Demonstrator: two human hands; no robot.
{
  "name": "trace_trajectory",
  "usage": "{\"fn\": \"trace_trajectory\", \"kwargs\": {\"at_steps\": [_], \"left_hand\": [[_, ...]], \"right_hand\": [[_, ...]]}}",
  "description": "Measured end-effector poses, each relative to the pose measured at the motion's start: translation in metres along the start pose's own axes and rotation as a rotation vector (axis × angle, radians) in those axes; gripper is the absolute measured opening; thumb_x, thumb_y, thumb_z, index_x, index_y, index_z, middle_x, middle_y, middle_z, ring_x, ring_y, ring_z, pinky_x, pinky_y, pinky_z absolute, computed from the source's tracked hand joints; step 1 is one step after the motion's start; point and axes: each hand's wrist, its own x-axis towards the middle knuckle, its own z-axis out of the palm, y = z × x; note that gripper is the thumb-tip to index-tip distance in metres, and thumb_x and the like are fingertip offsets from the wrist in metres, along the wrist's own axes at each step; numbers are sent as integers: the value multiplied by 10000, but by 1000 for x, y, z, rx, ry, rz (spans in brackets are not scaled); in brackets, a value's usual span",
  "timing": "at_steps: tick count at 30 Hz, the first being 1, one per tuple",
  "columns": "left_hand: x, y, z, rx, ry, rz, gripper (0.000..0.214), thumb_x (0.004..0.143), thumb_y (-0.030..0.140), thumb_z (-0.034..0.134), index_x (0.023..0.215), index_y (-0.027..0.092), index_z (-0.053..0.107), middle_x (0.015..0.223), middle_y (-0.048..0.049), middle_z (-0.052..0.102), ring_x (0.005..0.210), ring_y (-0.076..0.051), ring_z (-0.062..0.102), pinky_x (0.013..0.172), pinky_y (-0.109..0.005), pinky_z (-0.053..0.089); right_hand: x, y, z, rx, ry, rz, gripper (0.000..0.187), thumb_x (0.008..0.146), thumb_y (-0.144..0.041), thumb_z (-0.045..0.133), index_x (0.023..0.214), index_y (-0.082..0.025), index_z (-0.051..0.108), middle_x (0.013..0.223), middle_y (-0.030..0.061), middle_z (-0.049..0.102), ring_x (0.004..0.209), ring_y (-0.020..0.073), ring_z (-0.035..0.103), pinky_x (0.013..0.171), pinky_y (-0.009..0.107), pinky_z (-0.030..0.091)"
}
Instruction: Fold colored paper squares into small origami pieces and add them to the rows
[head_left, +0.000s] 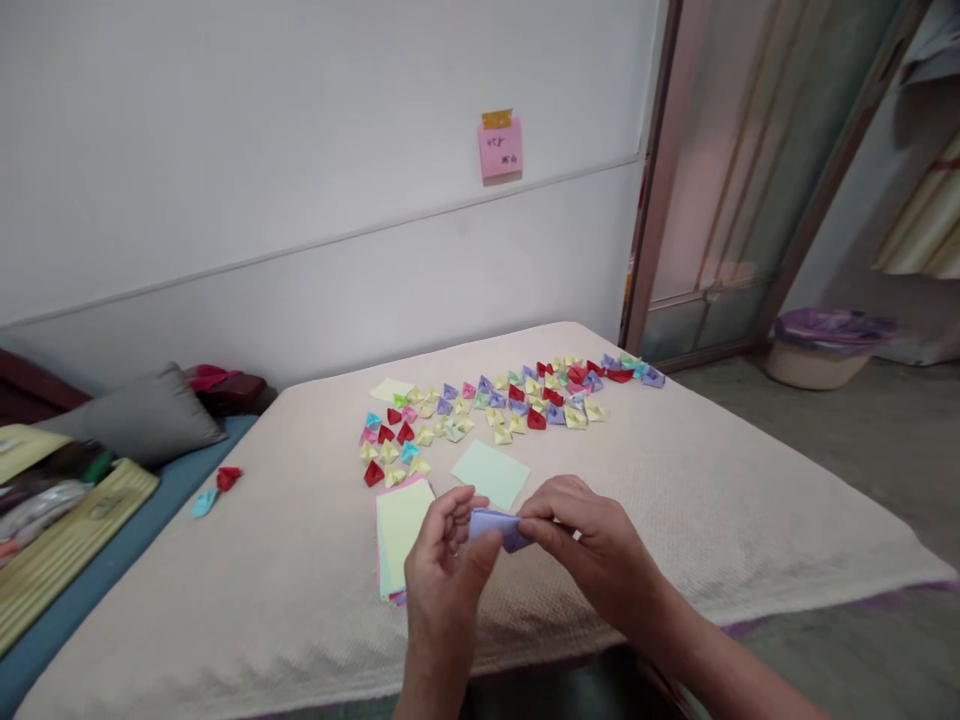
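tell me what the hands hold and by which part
Folded purple paper: the right hand pinches its right end, the left hand holds its left end.

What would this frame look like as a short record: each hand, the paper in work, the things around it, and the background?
Left hand: thumb overlapping the paper's left part, fingers curled; grip unclear
Right hand: pinching the paper's right end
Paper in work: folded purple paper
Loose sheet: pale green sheet, just beyond the hands
Stack: paper stack, pale yellow on top, beside the left hand
Folded pieces: many-coloured group farther back
Surface: cream cloth
Wall: pink note, taped up
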Motion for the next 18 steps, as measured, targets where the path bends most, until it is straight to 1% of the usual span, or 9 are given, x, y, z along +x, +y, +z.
{"fn": "trace_trajectory", "kwargs": {"at_steps": [2,5,8,12,18], "left_hand": [[2,1,-7,92,63,64,241,770,346,657,952,190,637,1018,-75,659,935,-202,608,796,-280,462],[5,2,-15,312,79,210,127,820,321,599,835,202,643,1039,-59,636,1058,-213,555,899,-301,406],[7,2,-16,478,80,287,121,824,307,587,793,205,643,1020,-57,631,1033,-214,564,890,-308,405],[8,-2,-11,580,107,343,139,846,281,541,770,205,628,996,-60,636,983,-209,586,862,-320,430],[8,-9,-8,690,116,437,178,875,224,462,756,192,590,1121,-98,605,1096,-226,545,924,-366,425]], "right_hand": [[0,1,-1,-27,-3,-8,159,861,-198,583,722,-193,660,666,9,645,681,159,560,718,298,376],[0,2,-1,-100,-2,-53,163,871,-216,572,744,-188,670,663,15,645,672,161,559,718,304,364],[-1,4,0,-186,-1,-113,171,880,-222,558,760,-179,671,657,23,640,663,165,556,713,312,348],[-2,8,5,-292,16,-176,172,882,-202,542,763,-168,661,653,31,636,655,166,544,712,317,336],[-4,12,10,-397,20,-239,184,884,-175,516,753,-166,644,639,32,621,643,166,514,713,323,327]]}}
